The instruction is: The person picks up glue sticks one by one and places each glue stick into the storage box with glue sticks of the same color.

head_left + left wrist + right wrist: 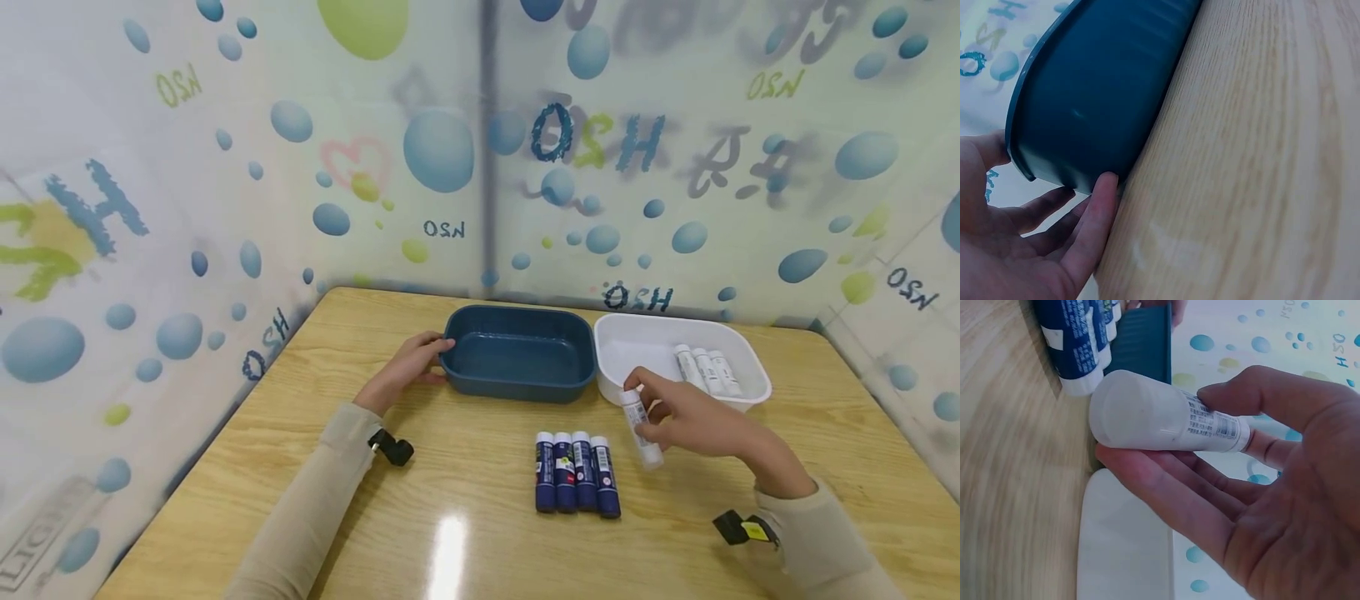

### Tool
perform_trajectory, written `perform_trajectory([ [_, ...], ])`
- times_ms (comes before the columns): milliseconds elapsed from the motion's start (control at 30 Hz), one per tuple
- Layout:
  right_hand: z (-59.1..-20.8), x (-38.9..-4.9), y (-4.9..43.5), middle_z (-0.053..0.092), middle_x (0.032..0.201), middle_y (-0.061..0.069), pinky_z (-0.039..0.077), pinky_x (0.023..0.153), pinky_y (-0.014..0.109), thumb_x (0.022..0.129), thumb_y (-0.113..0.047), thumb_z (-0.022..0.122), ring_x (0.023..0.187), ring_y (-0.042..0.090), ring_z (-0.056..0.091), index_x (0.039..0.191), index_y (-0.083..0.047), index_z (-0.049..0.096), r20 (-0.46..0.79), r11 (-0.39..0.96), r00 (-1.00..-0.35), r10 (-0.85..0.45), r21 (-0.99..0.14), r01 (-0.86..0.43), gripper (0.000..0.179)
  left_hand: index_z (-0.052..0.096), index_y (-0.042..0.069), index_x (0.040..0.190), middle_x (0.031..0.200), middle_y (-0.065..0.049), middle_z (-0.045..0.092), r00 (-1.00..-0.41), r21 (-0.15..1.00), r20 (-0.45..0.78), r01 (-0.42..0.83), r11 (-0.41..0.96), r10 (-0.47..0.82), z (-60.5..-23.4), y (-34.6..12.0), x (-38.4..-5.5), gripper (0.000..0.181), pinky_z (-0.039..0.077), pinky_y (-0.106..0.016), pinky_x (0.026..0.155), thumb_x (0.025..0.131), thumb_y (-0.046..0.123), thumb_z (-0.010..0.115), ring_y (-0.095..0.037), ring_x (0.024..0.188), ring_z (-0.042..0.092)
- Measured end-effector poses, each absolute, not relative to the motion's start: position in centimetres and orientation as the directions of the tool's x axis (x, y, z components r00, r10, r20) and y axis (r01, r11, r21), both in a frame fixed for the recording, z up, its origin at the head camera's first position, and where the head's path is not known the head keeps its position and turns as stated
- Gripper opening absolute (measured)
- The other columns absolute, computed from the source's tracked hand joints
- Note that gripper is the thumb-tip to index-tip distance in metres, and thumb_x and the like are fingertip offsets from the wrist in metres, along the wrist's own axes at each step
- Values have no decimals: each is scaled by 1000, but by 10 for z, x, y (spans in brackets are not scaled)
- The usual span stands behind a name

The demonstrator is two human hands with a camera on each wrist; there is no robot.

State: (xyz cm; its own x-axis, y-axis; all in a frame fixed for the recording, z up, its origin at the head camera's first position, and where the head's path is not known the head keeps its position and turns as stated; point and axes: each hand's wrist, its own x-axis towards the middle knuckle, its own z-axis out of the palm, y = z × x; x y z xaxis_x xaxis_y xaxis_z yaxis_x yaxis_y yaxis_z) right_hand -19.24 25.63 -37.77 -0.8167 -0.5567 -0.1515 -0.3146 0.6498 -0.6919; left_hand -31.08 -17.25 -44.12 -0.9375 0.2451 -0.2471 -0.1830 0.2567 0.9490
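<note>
My right hand grips a white glue stick between thumb and fingers, tilted, in front of the white plastic basin. In the right wrist view, printed text and a barcode show on that glue stick. My left hand holds the left end of the dark blue basin, thumb over the rim and fingers against the outer wall. In the left wrist view, fingertips touch the wall low down, close to the table.
Three white glue sticks lie in the right part of the white basin. Several dark blue glue sticks with white caps lie side by side on the wooden table. A patterned curtain stands behind the table.
</note>
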Motion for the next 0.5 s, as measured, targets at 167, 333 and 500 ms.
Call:
perform_trajectory([
  [167, -375, -193, 258, 65, 105, 9, 60, 68, 28, 97, -13, 67, 91, 21, 65, 132, -10, 44, -161, 664, -832, -531, -689, -291, 42, 44, 6, 152, 148, -18, 53, -940, 952, -239, -176, 252, 244, -442, -172, -311, 58, 64, -36, 91, 107, 41, 54, -33, 130, 61],
  [333, -371, -195, 257, 66, 102, 7, 60, 68, 28, 97, -13, 67, 89, 19, 65, 132, -10, 43, -136, 653, -821, -554, -683, -327, 42, 42, 3, 152, 149, -21, 52, -939, 952, -234, -169, 255, 252, -441, -172, -310, 59, 63, -37, 93, 108, 40, 53, -34, 131, 60],
  [500, -363, -198, 257, 67, 102, 7, 61, 67, 28, 97, -13, 68, 90, 18, 67, 131, -11, 44, -123, 657, -821, -558, -670, -346, 42, 43, 3, 152, 149, -21, 52, -940, 951, -238, -173, 257, 247, -441, -172, -310, 59, 63, -37, 94, 108, 40, 54, -34, 131, 60],
])
